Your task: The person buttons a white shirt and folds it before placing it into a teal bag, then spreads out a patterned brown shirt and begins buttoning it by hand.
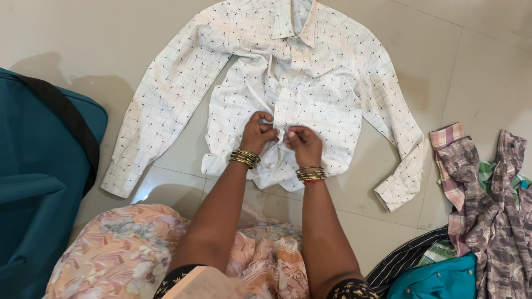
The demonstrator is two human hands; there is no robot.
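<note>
A white long-sleeved shirt (317, 80) with small dark marks lies face up on the pale tiled floor (74, 27), collar at the top and both sleeves spread out. My left hand (258, 133) and my right hand (304, 144) meet at the lower middle of the shirt front. Both pinch the fabric along the button strip, fingers closed on it. Gold bangles circle both wrists. The cloth around my fingers is bunched and wrinkled.
A teal bag (25, 181) with a black strap sits at the left. A heap of clothes (485, 201), with checked, grey patterned, striped and teal pieces, lies at the right. My peach floral garment (124, 251) covers the lower foreground.
</note>
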